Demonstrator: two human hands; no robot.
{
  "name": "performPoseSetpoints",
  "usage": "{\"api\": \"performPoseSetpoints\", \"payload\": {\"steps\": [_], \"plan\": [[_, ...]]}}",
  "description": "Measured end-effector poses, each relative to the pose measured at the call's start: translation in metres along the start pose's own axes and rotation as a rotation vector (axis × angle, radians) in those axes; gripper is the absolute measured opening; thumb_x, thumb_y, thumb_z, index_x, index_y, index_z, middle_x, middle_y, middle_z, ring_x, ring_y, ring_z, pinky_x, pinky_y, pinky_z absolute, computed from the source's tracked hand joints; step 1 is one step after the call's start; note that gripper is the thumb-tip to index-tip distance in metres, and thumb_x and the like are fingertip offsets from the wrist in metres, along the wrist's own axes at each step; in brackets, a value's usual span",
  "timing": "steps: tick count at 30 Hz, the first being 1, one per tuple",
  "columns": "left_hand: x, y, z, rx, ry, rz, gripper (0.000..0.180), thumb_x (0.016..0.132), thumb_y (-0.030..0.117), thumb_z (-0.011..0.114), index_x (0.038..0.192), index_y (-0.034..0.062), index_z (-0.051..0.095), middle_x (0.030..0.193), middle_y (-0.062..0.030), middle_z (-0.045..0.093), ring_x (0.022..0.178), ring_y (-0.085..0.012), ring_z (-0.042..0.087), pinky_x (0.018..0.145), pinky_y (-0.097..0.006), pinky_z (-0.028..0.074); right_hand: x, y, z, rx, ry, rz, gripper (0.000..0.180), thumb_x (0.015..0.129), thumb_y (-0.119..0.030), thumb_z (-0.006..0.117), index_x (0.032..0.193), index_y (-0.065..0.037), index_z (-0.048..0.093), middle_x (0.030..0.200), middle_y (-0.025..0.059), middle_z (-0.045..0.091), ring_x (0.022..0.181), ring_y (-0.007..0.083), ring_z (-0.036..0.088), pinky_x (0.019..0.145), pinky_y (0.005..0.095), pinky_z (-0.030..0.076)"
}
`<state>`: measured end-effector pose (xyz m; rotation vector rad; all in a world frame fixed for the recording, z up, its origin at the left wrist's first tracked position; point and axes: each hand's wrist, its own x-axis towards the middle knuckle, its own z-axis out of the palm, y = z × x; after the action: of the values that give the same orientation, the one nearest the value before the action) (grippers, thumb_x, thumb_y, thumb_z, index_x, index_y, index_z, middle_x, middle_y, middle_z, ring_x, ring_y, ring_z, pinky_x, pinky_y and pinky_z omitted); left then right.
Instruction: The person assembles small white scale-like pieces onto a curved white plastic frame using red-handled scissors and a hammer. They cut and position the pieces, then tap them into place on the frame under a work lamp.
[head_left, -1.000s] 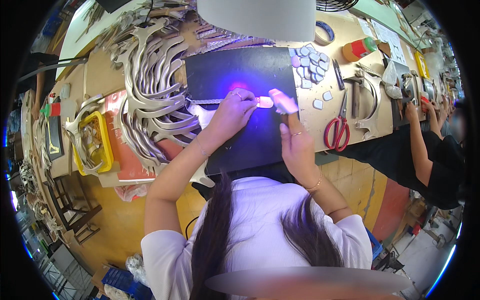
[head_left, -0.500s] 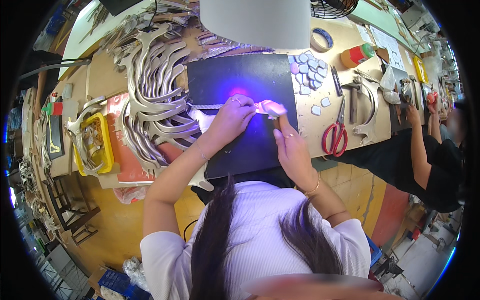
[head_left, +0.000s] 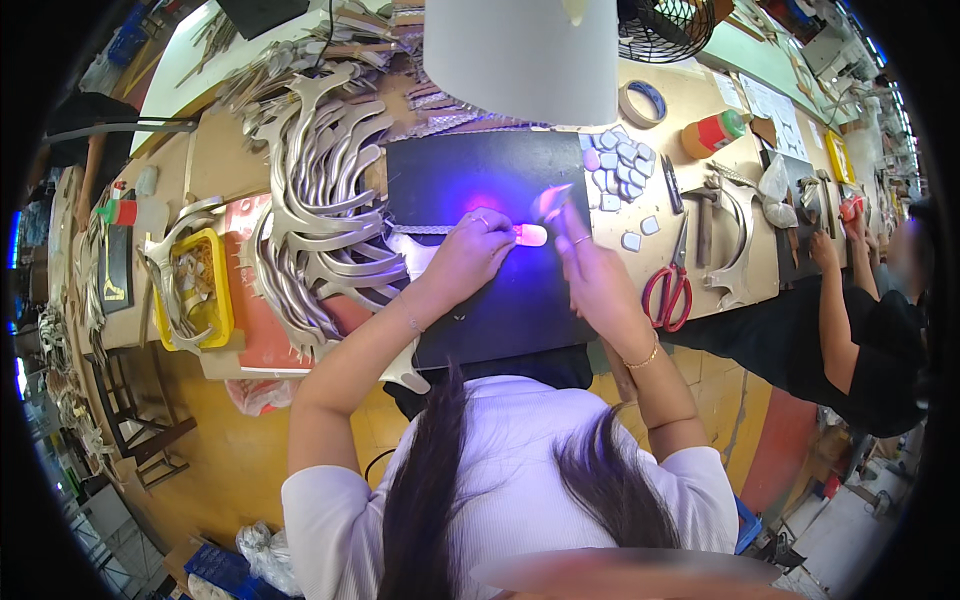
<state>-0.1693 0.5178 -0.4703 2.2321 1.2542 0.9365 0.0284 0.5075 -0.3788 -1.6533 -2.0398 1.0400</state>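
My left hand [head_left: 468,262] presses a braided strap [head_left: 418,230] onto a black board [head_left: 480,325], its fingers pinched together. The strap's rounded end [head_left: 531,235], glowing pink under blue-violet light, sticks out to the right of the fingertips. A hammer [head_left: 553,202] is in my closed right hand [head_left: 602,285]. Its head, blurred by motion, is raised just above and right of the strap end, apart from it. Part of its brown handle shows below the right wrist. A pale silvery piece [head_left: 405,255] lies beside the left wrist.
A white lamp shade [head_left: 520,65] hangs over the board. Curved silvery pieces [head_left: 320,200] are heaped at left, near a yellow tray [head_left: 228,290]. Rightward lie grey tabs [head_left: 630,165], red-handled scissors [head_left: 668,300], a tape roll [head_left: 642,104] and a bottle [head_left: 708,136]. Another person [head_left: 840,330] works at right.
My right hand has lifted the hammer up and away from the strap end, uncovering it. The left hand keeps its hold on the strap. The whole view has shifted slightly.
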Motion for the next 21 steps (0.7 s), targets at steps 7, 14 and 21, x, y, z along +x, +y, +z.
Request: {"api": "performPoseSetpoints", "payload": {"steps": [7,14,21], "plan": [[0.0,0.002,-0.002,0.019,-0.049,-0.03,0.013,0.082,0.01,0.07,0.091,0.0012,0.074,0.099,-0.0112,0.067,0.099,-0.0278,0.061,0.091,-0.04,0.048,0.01,0.004,-0.002,-0.138,-0.16,-0.042,0.057,0.102,-0.016,0.045,0.153,-0.005,0.023,0.084,0.0234,0.068,0.074,0.0404,0.067,0.068,0.0482,0.051],[-0.006,0.005,-0.066,0.241,-0.286,0.028,0.045,0.082,0.004,0.062,0.127,0.0078,0.06,0.138,-0.015,0.053,0.128,-0.0324,0.049,0.109,-0.044,0.039,0.032,0.039,0.001,-0.091,0.21,-0.267,0.068,0.092,-0.005,0.055,0.153,-0.01,0.028,0.109,0.0252,0.055,0.088,0.0416,0.058,0.077,0.0472,0.05],[-0.037,0.013,-0.109,0.522,-0.664,0.166,0.061,0.078,0.015,0.071,0.136,0.027,0.055,0.155,-0.0145,0.033,0.141,-0.0356,0.034,0.115,-0.052,0.031,0.052,0.058,0.028,-0.26,0.287,-0.268,0.068,0.085,0.001,0.057,0.149,-0.011,0.038,0.109,0.0209,0.051,0.094,0.0356,0.051,0.088,0.0442,0.045]]}}
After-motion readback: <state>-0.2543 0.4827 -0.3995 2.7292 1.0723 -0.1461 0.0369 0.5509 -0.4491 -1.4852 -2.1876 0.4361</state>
